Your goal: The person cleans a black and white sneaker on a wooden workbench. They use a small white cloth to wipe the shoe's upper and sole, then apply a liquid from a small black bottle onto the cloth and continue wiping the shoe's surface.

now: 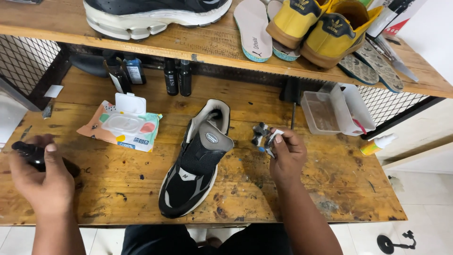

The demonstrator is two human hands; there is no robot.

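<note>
Black and grey, a laceless sneaker lies on the scarred wooden table between the two hands, its toe toward the person and its heel opening away.

Fingers of the left hand are curled shut around a small black bottle, the thumb lying over its top; the bottle's cap end sticks out just past the fingers, to their left. Well to the right of these fingers and farther back lies a soft pack of wet wipes with its white flip lid standing open.

Fingers of the right hand are pinched together on a small white-and-grey item, too small to make out; a bit of blue shows at its lower edge. Just beyond the fingertips, small dark pieces rest on the table. The sneaker's tongue is just to the left of these fingers, not touching them.

Farther back from both hands, four dark bottles stand under a wooden shelf, and a clear plastic tub sits right of the right hand. On the shelf rest a dark sneaker, loose insoles and a yellow pair of shoes.
</note>
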